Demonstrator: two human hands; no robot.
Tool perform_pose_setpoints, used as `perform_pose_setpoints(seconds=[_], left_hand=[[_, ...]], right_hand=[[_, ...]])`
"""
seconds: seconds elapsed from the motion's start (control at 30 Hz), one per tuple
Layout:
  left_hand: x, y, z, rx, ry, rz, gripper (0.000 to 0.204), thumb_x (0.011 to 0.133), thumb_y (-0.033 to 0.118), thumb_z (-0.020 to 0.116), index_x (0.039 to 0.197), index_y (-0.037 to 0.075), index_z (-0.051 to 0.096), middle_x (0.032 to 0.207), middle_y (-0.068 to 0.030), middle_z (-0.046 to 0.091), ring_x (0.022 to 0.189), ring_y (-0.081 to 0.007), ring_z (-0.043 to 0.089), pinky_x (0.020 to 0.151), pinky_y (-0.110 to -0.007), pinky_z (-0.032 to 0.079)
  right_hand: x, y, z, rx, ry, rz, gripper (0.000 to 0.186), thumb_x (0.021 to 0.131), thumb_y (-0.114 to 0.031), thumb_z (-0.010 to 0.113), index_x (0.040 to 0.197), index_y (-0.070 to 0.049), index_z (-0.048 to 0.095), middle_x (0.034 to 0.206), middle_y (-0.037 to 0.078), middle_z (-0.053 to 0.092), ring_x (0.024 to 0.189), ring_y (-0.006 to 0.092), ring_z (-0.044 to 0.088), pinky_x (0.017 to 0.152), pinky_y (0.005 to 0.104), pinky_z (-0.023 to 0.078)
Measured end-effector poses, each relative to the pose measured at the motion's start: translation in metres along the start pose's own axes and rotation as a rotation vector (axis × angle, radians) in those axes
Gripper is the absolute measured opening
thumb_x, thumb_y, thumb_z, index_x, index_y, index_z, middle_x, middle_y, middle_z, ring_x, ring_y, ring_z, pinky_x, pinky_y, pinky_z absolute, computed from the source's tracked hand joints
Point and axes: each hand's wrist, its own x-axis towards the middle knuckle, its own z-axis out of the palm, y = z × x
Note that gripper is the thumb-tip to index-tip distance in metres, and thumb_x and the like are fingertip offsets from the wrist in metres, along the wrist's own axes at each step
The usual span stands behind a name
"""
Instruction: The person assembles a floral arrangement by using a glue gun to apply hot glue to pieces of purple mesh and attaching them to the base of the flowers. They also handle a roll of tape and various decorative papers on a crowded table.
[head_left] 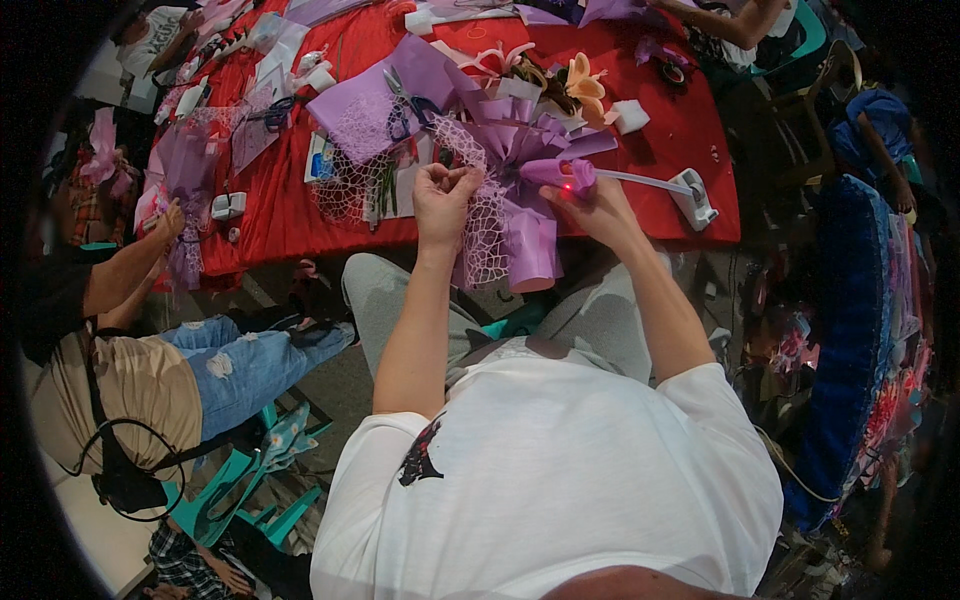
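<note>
My right hand [598, 210] grips a purple glue gun [560, 172] with a small red light on it; a long pale glue stick [640, 180] sticks out of its back end. My left hand [445, 197] is closed in a pinch; what is between the fingers is too small to tell. Pale open-weave mesh [487, 245] hangs right beside it. Between my hands and in front lies a purple wrapped bouquet [513, 138], its pleated paper spread out and its rolled lower end [532, 250] over the table edge.
On the red tablecloth [270, 180] lie scissors [408, 105], purple paper [350, 100], orange flowers [585, 88] and a white foam block [630, 117]. A tape dispenser [694, 200] stands at the right edge. Another person [120, 370] works at the left with a bouquet.
</note>
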Motion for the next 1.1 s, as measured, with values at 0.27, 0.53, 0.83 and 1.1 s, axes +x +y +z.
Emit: perform_pose_setpoints(seconds=[0.27,0.53,0.83,1.1], left_hand=[[0.001,-0.004,-0.001,0.001,-0.021,-0.002,0.039,0.077,-0.004,0.073,0.096,0.005,0.04,0.09,-0.0108,0.065,0.081,-0.0135,0.063,0.076,-0.025,0.052],[-0.001,-0.005,-0.001,-0.013,-0.017,0.007,0.039,0.077,-0.003,0.074,0.096,0.005,0.041,0.091,-0.0104,0.064,0.083,-0.0141,0.063,0.077,-0.026,0.052],[0.0,-0.005,-0.003,0.032,-0.003,0.01,0.04,0.076,-0.001,0.076,0.097,0.005,0.042,0.089,-0.009,0.063,0.081,-0.0134,0.062,0.076,-0.025,0.051],[-0.003,-0.005,0.001,-0.01,0.006,-0.007,0.041,0.076,-0.001,0.076,0.097,0.006,0.042,0.089,-0.0083,0.063,0.08,-0.0134,0.062,0.075,-0.025,0.05]], right_hand=[[0.0,0.007,0.003,-0.01,0.017,-0.042,0.039,0.083,-0.036,0.07,0.112,-0.01,0.067,0.096,0.012,0.069,0.085,0.027,0.065,0.076,0.0347,0.049],[-0.003,0.006,0.002,0.086,0.009,-0.037,0.041,0.083,-0.032,0.073,0.113,-0.005,0.064,0.095,0.01,0.068,0.083,0.0196,0.062,0.076,0.0319,0.047],[-0.003,0.003,0.005,0.063,0.032,-0.086,0.034,0.084,-0.03,0.071,0.11,-0.01,0.067,0.094,0.01,0.07,0.082,0.0221,0.065,0.074,0.0334,0.048],[-0.002,0.009,0.007,-0.084,0.051,0.02,0.033,0.084,-0.032,0.07,0.11,-0.011,0.067,0.09,0.013,0.069,0.079,0.0279,0.065,0.07,0.035,0.049]])
